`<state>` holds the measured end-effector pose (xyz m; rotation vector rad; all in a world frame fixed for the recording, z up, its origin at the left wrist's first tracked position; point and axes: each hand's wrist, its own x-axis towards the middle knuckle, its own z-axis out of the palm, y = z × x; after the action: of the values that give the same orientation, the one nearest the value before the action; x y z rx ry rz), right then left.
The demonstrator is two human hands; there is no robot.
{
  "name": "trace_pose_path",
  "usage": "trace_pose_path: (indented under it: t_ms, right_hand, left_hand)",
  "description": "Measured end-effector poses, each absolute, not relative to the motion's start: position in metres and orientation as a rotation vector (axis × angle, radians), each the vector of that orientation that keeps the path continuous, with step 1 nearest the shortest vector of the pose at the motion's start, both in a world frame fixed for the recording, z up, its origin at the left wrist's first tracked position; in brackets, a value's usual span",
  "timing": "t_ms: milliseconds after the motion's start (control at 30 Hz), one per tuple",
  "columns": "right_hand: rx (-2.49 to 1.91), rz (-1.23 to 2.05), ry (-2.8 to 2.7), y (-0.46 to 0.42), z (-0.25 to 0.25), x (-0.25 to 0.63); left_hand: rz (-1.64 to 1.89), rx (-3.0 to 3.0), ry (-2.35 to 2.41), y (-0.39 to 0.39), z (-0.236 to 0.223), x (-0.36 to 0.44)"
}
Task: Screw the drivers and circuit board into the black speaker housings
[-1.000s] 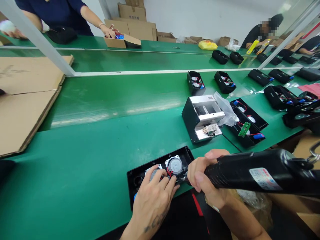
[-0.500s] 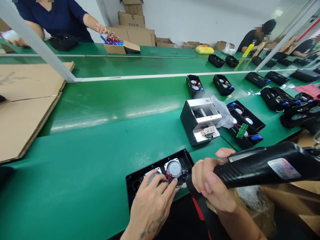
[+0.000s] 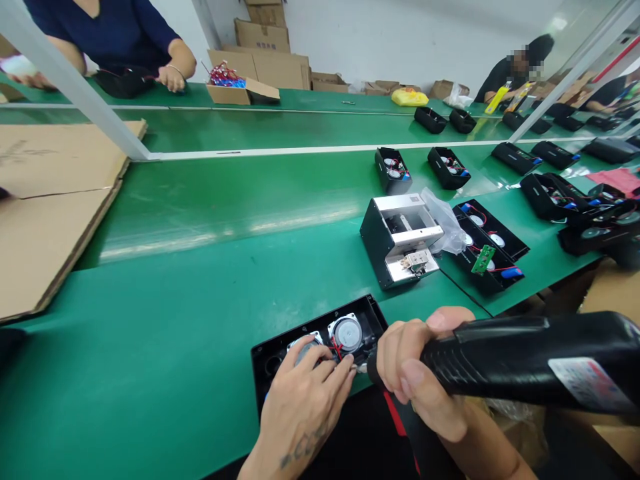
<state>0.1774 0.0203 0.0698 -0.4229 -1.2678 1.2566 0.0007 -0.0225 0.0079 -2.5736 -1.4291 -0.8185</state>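
We record a white and red label on the black electric screwdriver; its print is too small to read. Dark markings on the cardboard sheets to the left are also illegible.

The right hand has its fingers closed around the screwdriver's grip, and the tool's front end is just beside the left hand. The left hand lies over an open black speaker housing, its fingers spread and curved above two round speakers and red wires. The housing lies flat on the green worktop, near its edge.

Beyond it stand a silver and black metal unit and a clear plastic bag. Another open housing beside them carries a green circuit board. Further black housings line the worktop.

The room has white walls and stacked cartons. A co-worker's hand rests across the line, near an open carton of wires.
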Motion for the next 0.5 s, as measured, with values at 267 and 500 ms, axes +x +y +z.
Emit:
trace_pose_path:
  t_ms: [267, 500]
  right_hand:
    - [-0.444, 1.284, -1.283, 0.0199, 0.072, 0.1768]
    - [-0.471, 1.272, -1.29, 0.0174, 0.0756, 0.1771]
  left_hand:
    - [-0.789, -2.573, -1.441, -0.0236, 0.0077, 0.0021]
    - [-0.782, -2.571, -1.454, -0.0241, 0.009, 0.0026]
